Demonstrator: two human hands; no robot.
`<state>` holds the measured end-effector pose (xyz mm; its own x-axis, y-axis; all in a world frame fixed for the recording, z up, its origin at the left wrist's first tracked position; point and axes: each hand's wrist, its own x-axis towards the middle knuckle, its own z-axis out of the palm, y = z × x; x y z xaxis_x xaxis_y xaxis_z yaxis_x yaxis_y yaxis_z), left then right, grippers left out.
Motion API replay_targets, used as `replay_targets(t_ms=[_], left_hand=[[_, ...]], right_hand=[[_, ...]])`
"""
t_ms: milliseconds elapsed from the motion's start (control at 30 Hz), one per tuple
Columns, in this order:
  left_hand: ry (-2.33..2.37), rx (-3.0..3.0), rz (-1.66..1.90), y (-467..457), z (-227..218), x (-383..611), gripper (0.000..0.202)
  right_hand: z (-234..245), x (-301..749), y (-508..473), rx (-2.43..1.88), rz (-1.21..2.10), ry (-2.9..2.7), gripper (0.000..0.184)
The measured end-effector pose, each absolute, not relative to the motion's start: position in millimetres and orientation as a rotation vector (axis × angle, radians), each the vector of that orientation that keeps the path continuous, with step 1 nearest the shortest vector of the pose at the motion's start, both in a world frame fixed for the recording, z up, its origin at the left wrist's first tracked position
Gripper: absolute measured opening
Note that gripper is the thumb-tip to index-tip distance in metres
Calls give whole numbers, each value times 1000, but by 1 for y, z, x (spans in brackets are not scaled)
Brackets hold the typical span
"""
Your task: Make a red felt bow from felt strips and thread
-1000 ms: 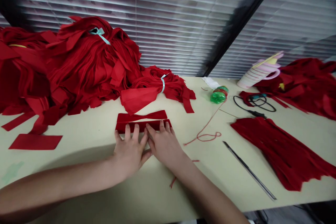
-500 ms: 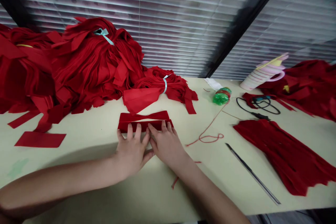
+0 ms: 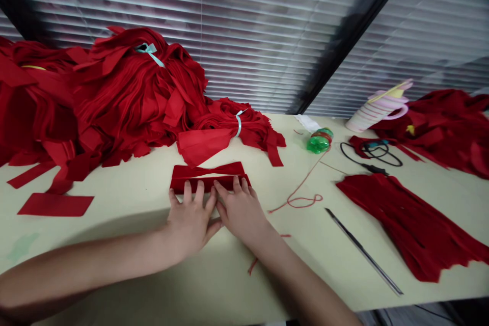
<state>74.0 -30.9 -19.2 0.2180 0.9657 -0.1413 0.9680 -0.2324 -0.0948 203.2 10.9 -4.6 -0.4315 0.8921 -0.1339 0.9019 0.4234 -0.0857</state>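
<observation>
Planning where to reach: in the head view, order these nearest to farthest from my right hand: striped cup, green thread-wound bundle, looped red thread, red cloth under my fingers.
1. Red cloth: under your right hand's fingertips.
2. Looped red thread: just to the right.
3. Green thread-wound bundle: right, farther back.
4. Striped cup: farthest right, near the blinds.

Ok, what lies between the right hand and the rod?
In the head view, the looped end of the red cord lies between the right hand and the rod; a short cord end also shows beside the right forearm.
</observation>
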Motion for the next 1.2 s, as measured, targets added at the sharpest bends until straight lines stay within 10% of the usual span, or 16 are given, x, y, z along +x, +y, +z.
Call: replay_targets(t_ms=[1200], left_hand=[[1964,2435,-255,-33,-18,74,65]], right_hand=[[-6,202,9,1784,-120,2499,51]])
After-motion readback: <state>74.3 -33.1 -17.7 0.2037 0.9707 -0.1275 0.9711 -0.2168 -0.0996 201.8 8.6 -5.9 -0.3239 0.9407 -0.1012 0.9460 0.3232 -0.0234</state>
